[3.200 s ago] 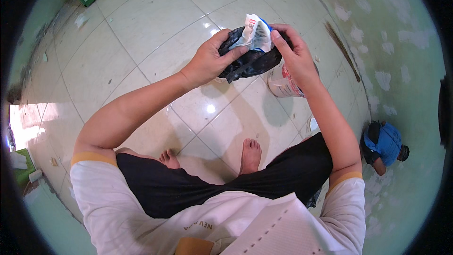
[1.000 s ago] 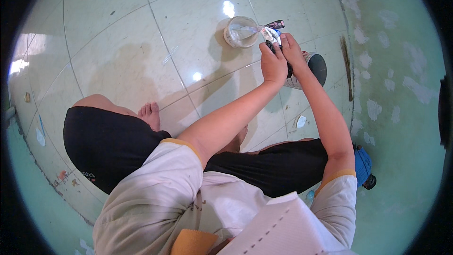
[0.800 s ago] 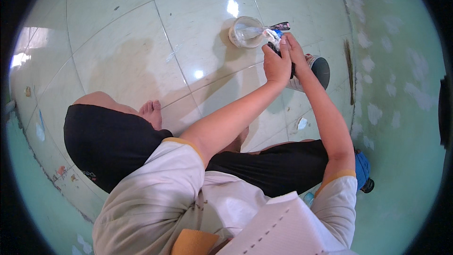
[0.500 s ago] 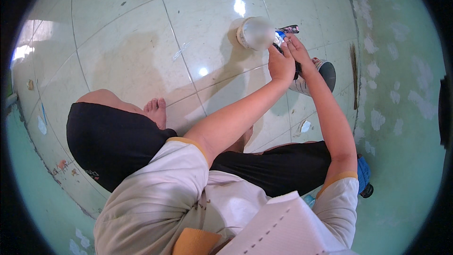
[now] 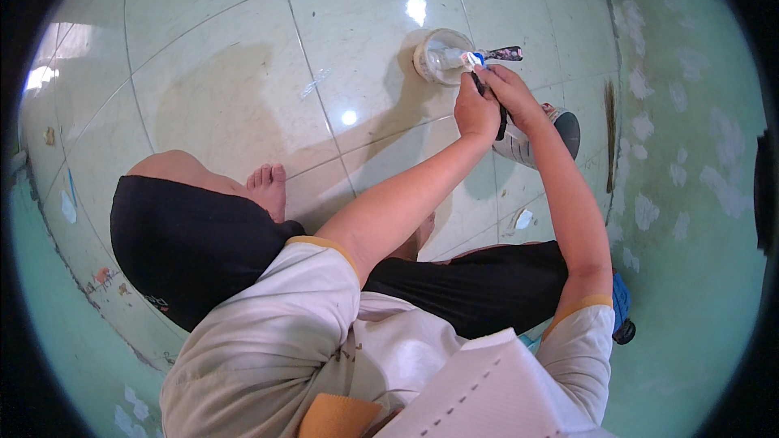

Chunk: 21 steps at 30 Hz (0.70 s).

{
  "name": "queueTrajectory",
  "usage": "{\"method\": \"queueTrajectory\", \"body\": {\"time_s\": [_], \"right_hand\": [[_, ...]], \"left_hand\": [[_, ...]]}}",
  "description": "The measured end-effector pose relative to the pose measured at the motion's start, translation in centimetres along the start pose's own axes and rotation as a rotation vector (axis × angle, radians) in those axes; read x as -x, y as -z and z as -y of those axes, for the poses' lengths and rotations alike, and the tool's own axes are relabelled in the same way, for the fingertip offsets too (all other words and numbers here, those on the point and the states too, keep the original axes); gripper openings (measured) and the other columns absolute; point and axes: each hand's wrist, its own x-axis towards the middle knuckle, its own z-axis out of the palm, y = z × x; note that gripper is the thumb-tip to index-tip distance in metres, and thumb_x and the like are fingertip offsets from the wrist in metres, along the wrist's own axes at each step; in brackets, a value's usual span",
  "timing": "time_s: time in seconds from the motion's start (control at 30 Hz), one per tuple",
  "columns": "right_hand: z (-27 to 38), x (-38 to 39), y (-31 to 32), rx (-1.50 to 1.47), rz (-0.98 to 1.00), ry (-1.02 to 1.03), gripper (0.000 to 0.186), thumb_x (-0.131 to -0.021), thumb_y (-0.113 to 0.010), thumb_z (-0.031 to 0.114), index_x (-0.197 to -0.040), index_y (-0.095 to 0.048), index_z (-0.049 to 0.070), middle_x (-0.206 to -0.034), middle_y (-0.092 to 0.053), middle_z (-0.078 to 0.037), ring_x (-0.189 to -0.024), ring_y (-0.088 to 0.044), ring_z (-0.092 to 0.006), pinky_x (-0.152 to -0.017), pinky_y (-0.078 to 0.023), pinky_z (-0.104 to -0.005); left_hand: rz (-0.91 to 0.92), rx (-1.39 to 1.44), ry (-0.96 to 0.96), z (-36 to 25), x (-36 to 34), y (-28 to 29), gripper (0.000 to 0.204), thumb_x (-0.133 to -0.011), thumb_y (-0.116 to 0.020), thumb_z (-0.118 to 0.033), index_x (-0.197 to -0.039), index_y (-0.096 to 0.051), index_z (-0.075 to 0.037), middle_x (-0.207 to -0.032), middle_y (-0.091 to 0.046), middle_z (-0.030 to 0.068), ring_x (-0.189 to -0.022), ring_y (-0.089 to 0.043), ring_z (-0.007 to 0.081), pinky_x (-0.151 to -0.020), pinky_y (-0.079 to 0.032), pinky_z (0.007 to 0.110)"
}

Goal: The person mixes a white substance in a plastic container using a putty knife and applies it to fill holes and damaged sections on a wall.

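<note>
My left hand (image 5: 479, 109) and my right hand (image 5: 510, 91) are close together, both closed around a slim black-handled tool (image 5: 501, 124). Its dark handle shows below my palms. A small blue and white shiny part (image 5: 473, 58) shows at my fingertips, and its exact kind I cannot make out. Just beyond my fingers, a round white tub (image 5: 423, 66) stands on the floor with whitish material inside. Next to its right rim a dark patterned handle (image 5: 507, 53) sticks out to the right. My hands hide part of both handles.
Beside my right forearm is a cylindrical container (image 5: 565, 133) with a dark end. A bundle of thin sticks (image 5: 610, 138) lies along the base of the patched green wall (image 5: 690, 154). A paper scrap (image 5: 523, 219) lies on the tiled floor (image 5: 227, 81). My bent legs are close by.
Both hands have shifted slightly, with the fingers drawn in a little. The tub's inside, blurred before, shows clearly now. The whole view has moved slightly.
</note>
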Motion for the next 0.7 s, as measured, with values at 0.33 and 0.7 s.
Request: {"method": "queueTrajectory", "body": {"time_s": [0.33,0.7], "right_hand": [[0.1,-0.8,-0.4,0.034,-0.005,-0.013,0.037,-0.093,-0.069,0.04,-0.098,-0.071,0.003,-0.085,-0.066,-0.002,-0.075,-0.056,-0.0109,-0.067,-0.045,-0.0275],[-0.3,-1.8,-1.4,0.084,-0.044,-0.045,0.021,-0.096,-0.067,0.028,-0.093,-0.069,0.006,-0.077,-0.059,0.004,-0.067,-0.049,-0.0053,-0.06,-0.04,-0.0243]], "left_hand": [[0.054,-0.012,0.043,0.3,-0.5,0.6,0.025,-0.096,-0.056,-0.021,-0.116,-0.052,-0.007,-0.106,-0.067,0.0236,-0.102,-0.063,0.0458,-0.085,-0.048,0.052],[0.035,-0.012,0.098,0.1,-0.5,0.7,0.027,-0.097,-0.055,-0.028,-0.11,-0.05,-0.005,-0.103,-0.067,0.0258,-0.099,-0.063,0.047,-0.083,-0.048,0.053]]}}
